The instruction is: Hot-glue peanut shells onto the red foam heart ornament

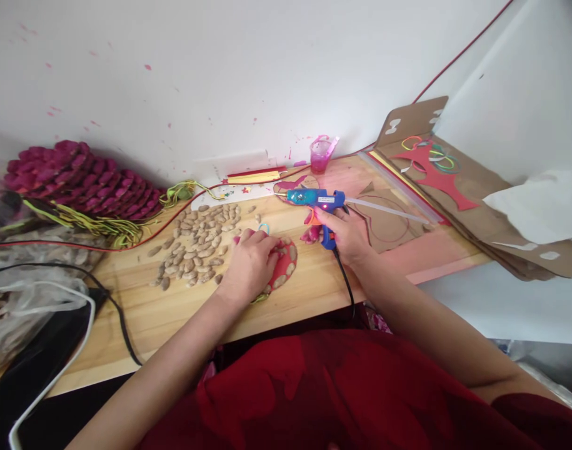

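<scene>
My right hand (344, 234) is wrapped around the grip of a blue hot glue gun (321, 200), its nozzle pointing left and a small light glowing on its side. A clear glue stick (384, 209) sticks out of the gun's back. Over a red disc (282, 269) rests my left hand (252, 259), fingers curled and thumb at the disc. Whatever lies under those fingers is hidden. Unshelled peanuts (291, 252) line the disc's visible rim. Left of this hand, many loose peanuts (196, 244) are spread on the wooden table (140, 306).
A stack of magenta peanut-covered pieces (79, 178) with yellow-green strings stands at the left. A cup of pink liquid (320, 156) stands by the wall. Cardboard (386, 219) and red cutouts (436, 175) lie to the right. A red cord (173, 219) crosses behind the peanuts.
</scene>
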The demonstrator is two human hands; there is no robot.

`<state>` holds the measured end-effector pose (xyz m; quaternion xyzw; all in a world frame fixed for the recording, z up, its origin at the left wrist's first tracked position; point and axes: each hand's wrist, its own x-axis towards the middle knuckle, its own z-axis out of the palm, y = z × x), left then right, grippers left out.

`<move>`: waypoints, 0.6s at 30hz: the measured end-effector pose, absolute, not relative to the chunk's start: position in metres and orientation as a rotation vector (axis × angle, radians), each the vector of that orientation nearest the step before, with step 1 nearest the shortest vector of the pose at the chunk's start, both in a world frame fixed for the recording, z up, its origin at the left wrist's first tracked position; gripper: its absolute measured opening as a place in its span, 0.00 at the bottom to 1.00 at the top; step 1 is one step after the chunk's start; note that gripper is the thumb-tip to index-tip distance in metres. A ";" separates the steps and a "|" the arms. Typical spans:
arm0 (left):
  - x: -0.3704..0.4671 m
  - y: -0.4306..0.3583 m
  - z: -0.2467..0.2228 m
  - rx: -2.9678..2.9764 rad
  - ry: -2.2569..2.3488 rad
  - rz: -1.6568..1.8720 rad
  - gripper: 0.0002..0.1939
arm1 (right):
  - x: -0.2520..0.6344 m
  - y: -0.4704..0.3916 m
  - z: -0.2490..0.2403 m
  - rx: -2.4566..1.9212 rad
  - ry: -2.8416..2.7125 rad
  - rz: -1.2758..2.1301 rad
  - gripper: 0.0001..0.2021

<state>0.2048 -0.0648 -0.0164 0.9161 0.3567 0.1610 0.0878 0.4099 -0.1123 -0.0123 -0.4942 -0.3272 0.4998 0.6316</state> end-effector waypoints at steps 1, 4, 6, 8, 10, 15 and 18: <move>0.203 -0.064 -0.015 2.717 1.037 0.502 0.10 | 0.410 -0.113 -0.012 -1.140 -0.757 1.142 0.24; 0.187 -0.060 -0.009 2.673 1.065 0.625 0.11 | 0.410 -0.113 -0.010 -1.150 -0.769 1.135 0.25; 0.170 -0.057 -0.004 2.650 1.161 0.646 0.10 | 0.409 -0.113 -0.010 -1.155 -0.771 1.135 0.25; 0.152 -0.057 -0.002 2.636 1.243 0.589 0.11 | 0.409 -0.113 -0.012 -1.162 -0.771 1.135 0.25; 0.137 -0.059 -0.003 2.627 1.304 0.550 0.11 | 0.409 -0.113 -0.015 -1.161 -0.782 1.135 0.25; 0.129 -0.068 -0.010 2.632 1.341 0.562 0.09 | 0.412 -0.109 -0.023 -1.150 -0.830 1.117 0.20; 0.137 -0.069 -0.011 2.655 1.410 0.524 0.08 | 0.413 -0.109 -0.024 -1.161 -0.821 1.104 0.20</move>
